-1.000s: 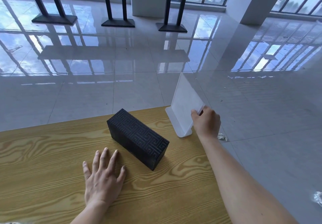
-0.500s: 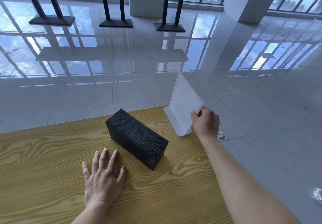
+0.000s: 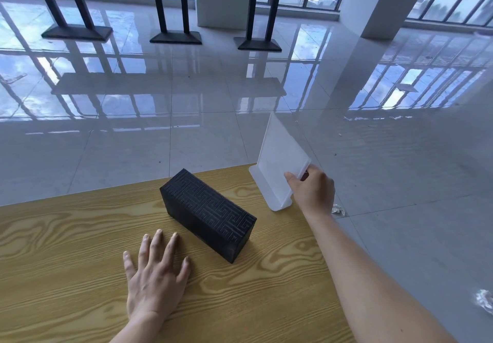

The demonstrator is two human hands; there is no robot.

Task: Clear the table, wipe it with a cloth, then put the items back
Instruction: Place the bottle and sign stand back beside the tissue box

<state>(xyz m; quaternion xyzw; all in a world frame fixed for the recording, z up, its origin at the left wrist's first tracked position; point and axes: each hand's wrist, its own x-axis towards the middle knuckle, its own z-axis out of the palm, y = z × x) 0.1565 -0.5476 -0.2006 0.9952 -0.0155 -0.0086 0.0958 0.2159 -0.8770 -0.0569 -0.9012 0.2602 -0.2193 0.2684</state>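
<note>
Change vs 1 s ago: almost nil. Right hand [image 3: 312, 193] still pinches sign stand [image 3: 277, 161] edge, just right of black box [image 3: 208, 217]; base prob. on table [image 3: 66, 236]. Left hand [image 3: 154, 276] flat, fingers spread, holding nothing, beside box. Clearing barely begun.

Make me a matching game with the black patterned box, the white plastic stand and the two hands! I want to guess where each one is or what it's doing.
Things:
1. black patterned rectangular box
2. white plastic sign stand
3. left hand
4. right hand

States:
A. pinches the stand's side edge
B. rests flat on the yellow wooden table, fingers spread
C. sits at the table's far right corner, held
D. lies on the table, no hand holding it

Pairs: 1-D, 2-C, 3-B, 4-A
</note>
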